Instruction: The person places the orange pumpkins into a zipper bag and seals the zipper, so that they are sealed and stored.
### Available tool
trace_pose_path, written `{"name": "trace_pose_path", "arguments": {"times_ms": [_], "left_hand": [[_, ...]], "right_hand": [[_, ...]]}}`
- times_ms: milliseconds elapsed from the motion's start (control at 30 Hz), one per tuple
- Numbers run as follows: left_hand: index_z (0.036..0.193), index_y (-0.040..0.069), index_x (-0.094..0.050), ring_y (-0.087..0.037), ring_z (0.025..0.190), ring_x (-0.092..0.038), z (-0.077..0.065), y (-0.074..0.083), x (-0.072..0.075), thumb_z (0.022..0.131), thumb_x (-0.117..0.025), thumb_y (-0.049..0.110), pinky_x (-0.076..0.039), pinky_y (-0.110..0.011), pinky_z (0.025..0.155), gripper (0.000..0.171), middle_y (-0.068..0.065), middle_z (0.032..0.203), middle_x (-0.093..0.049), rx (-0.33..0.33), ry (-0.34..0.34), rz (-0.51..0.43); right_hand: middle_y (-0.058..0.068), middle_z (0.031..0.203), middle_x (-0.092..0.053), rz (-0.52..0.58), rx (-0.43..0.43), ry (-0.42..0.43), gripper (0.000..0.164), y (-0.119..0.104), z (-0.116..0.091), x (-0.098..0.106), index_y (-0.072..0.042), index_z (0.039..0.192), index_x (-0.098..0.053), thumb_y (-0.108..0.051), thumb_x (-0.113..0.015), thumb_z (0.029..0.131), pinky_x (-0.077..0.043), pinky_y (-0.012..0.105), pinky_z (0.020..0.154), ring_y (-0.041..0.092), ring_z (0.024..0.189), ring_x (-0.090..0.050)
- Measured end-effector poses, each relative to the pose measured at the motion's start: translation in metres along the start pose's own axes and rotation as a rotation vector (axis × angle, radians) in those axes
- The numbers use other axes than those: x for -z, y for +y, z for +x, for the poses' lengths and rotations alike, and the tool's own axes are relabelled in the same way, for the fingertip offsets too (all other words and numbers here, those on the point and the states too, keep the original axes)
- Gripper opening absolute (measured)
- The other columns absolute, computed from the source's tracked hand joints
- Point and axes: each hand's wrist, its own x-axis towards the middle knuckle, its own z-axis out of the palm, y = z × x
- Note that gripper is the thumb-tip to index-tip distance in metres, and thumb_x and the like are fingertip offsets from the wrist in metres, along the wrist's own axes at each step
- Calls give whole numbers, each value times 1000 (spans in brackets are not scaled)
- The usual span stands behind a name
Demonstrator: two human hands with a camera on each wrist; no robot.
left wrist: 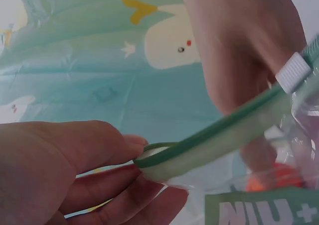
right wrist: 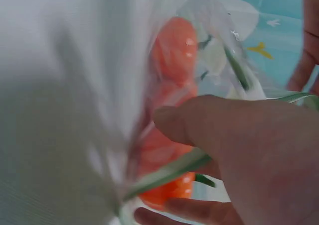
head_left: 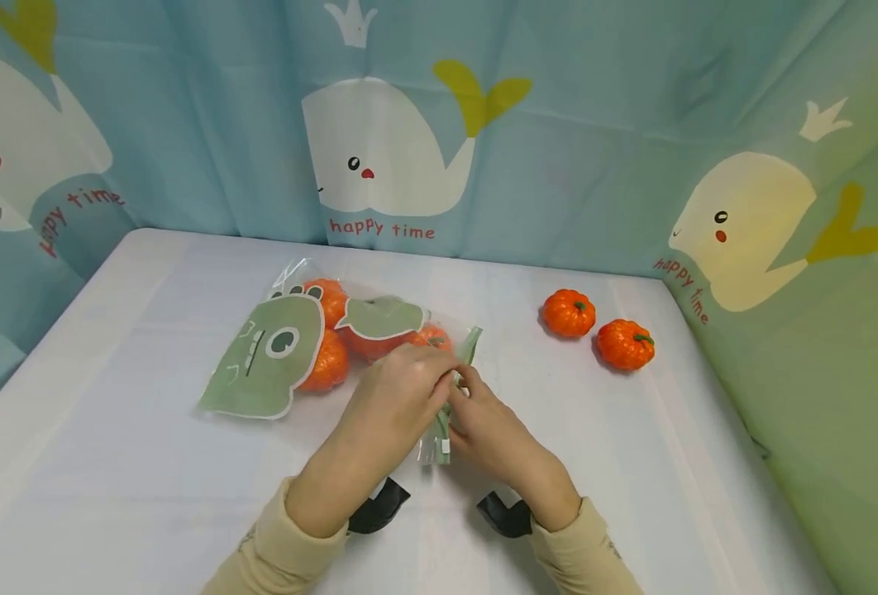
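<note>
At the far left, a whale [head_left: 30,149] is printed on the blue curtain [head_left: 208,124] with red lettering by it, and the worktop [head_left: 112,347] spreads out below. Left of the middle, a clear bag [head_left: 383,318] lies on the worktop with several orange pumpkins [head_left: 325,364] inside. Its left end bears a green face [head_left: 260,376] with one eye; pumpkins show along the face's right edge and around a smaller green patch. Behind the bag, a second whale [head_left: 387,157] is on the curtain.

The left hand [head_left: 405,380] reaches over the right end of the bag. Its grip is narrow: thumb and fingers pinch the green zip [left wrist: 214,133], which bends in a small loop at the fingertips. A white slider [head_left: 446,447] sits near the zip's near end. The right hand [head_left: 487,426] is at the same edge, right up by the left hand. In the right wrist view its thumb and fingers lie to either side of the zip, close to the bagged pumpkins; I cannot tell whether that grip is closed on the bag. Both forearms have beige sleeves [head_left: 279,545].

Further right, well apart from the bag, a loose pumpkin [head_left: 569,313] sits near another pumpkin [head_left: 625,345]. Past them is a third whale [head_left: 751,223], where the curtain turns greenish.
</note>
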Motion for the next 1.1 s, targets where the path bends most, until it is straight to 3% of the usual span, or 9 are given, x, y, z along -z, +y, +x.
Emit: {"name": "trace_pose_path", "arguments": {"times_ms": [100,200,333,467,600,733,933,1100], "left_hand": [[85,10,-74,-20,83,-64,0,1,-5,88,-67,2,-54,-32,71,11,1,90,-74,-16,-31,-4],[80,11,-71,-19,75,-59,2,0,-5,87,-66,1,-50,-30,65,14,2,81,-70,-20,-17,-4],[91,10,-76,-18,80,-64,5,-2,0,89,-67,3,-55,-32,70,12,-1,86,-73,6,22,-18],[97,13,-77,-17,84,-65,3,-4,6,91,-66,6,-56,-33,71,15,3,89,-73,20,50,-6],[94,14,-75,-15,82,-62,0,-6,8,90,-64,4,-54,-31,69,15,5,85,-70,1,69,-3],[97,10,-76,-16,88,-65,1,-5,10,91,-63,4,-56,-31,78,15,4,92,-73,-30,45,-30],[100,9,-76,-16,89,-65,2,-5,12,92,-63,3,-56,-31,82,17,1,97,-75,-22,7,-74],[98,10,-74,-16,89,-65,3,-4,12,92,-62,2,-54,-30,82,16,2,95,-74,-48,-26,-78]], "right_hand": [[20,142,-46,3,49,6,40,4,0,-4,-7,131,-58,-6,-62,91,-55,40,78,34,114,-59],[16,142,-49,48,103,36,39,10,3,-3,-4,129,-60,-1,-61,90,-53,40,90,30,118,-58],[16,146,-47,114,98,88,51,17,7,-1,-1,135,-54,3,-64,86,-49,42,102,29,128,-55],[23,152,-38,128,81,66,66,20,9,-6,-2,144,-46,1,-68,82,-44,47,108,37,137,-46],[23,155,-34,104,131,44,74,18,10,-12,-3,148,-40,3,-67,79,-39,49,112,40,141,-40],[15,152,-39,82,173,46,74,16,11,-13,-5,147,-41,2,-71,80,-38,47,113,36,138,-41],[12,153,-36,87,170,20,71,12,10,-14,-11,148,-41,-7,-74,85,-38,50,113,36,139,-40],[16,153,-32,65,152,13,71,11,7,-15,-12,148,-38,-4,-70,85,-39,52,110,38,139,-38]]}}
